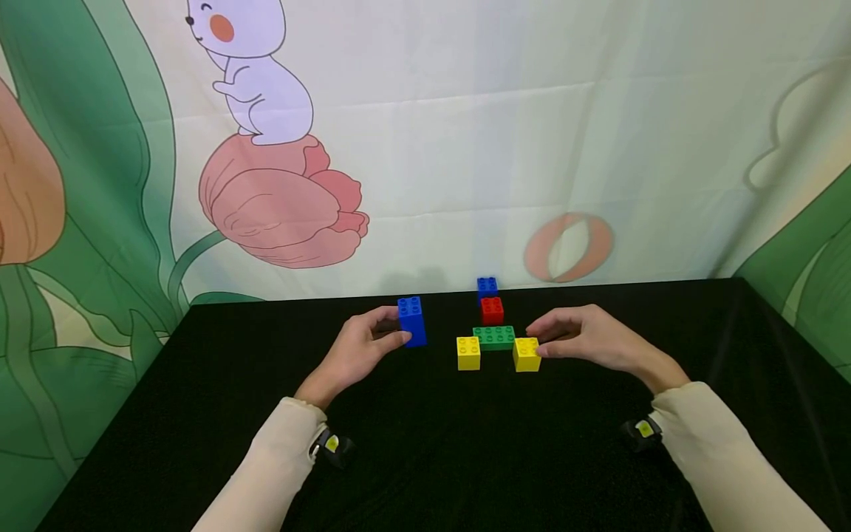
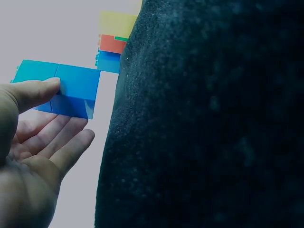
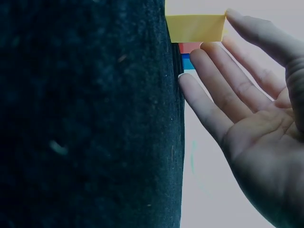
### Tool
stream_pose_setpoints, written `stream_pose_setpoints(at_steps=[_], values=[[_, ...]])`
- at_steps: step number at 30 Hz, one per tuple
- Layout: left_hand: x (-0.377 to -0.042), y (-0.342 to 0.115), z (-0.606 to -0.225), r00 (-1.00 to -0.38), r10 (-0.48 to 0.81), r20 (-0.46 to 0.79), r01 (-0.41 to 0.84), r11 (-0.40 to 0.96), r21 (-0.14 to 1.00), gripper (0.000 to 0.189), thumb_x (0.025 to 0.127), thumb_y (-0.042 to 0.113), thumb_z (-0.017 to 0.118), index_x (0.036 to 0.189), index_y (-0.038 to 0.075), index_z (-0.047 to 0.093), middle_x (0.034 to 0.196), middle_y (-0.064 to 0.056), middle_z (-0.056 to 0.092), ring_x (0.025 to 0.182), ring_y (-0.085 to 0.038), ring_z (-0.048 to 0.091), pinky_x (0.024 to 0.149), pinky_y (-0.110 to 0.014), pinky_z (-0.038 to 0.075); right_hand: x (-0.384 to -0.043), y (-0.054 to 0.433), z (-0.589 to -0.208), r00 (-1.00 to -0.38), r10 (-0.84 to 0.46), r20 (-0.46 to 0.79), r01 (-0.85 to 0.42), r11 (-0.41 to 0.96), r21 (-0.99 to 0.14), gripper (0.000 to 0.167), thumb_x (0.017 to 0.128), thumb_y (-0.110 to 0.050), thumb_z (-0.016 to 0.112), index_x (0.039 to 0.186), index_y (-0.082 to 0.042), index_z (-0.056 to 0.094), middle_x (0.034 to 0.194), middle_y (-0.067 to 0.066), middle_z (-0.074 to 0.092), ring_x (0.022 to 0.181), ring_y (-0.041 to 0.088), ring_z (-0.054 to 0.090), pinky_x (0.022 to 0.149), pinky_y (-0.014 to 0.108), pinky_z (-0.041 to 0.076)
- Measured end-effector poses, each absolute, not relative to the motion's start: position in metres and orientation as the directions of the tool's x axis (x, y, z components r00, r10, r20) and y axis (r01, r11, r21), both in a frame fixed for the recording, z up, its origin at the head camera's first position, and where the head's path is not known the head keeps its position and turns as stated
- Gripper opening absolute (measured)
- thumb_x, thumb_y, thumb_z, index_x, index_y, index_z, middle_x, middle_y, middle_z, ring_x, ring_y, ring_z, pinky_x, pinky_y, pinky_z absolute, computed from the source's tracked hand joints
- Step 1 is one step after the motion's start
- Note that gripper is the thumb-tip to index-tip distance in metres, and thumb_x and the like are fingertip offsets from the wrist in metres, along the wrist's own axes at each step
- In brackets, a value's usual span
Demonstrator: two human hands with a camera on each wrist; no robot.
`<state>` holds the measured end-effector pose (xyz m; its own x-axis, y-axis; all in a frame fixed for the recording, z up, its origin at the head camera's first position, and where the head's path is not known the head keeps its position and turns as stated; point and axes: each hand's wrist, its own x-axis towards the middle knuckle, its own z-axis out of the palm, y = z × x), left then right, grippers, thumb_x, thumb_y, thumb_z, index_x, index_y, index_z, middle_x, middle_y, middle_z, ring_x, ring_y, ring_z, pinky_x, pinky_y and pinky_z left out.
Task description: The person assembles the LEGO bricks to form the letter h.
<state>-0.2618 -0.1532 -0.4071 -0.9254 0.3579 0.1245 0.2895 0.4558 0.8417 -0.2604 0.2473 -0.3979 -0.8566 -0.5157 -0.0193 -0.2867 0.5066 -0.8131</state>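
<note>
My left hand [image 1: 354, 347] grips two stacked blue bricks [image 1: 411, 323], thumb on the near side and fingers behind. In the left wrist view a seam divides the blue stack [image 2: 76, 90], and a narrow gap shows between its lower end and the black cloth. My right hand [image 1: 592, 340] is at the right yellow brick [image 1: 527, 356], thumb tip at its right edge, the other fingers extended behind it. A second yellow brick [image 1: 468, 355] stands to the left. Behind the yellow pair lies a long green brick [image 1: 494, 338].
A red brick [image 1: 492, 312] stands behind the green one, with another blue brick [image 1: 487, 287] farther back, near the table's far edge. Black cloth [image 1: 465, 458] covers the table. A printed curtain [image 1: 439, 148] hangs right behind it.
</note>
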Motion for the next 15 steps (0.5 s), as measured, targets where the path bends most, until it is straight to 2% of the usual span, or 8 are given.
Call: stream_pose_setpoints(at_steps=[15], values=[[-0.2645, -0.1556, -0.4124, -0.934, 0.345, 0.089, 0.259, 0.487, 0.834, 0.045, 0.106, 0.017, 0.067, 0.146, 0.0, 0.057, 0.138, -0.018, 0.066, 0.128, -0.034, 0.064, 0.109, -0.053, 0.051, -0.2616, 0.2481, -0.399, -0.843, -0.536, -0.053, -0.27, 0.507, -0.819, 0.042, 0.097, -0.024, 0.078, 0.134, -0.005, 0.067, 0.123, 0.01, 0.071, 0.11, 0.025, 0.07, 0.096, 0.042, 0.056]])
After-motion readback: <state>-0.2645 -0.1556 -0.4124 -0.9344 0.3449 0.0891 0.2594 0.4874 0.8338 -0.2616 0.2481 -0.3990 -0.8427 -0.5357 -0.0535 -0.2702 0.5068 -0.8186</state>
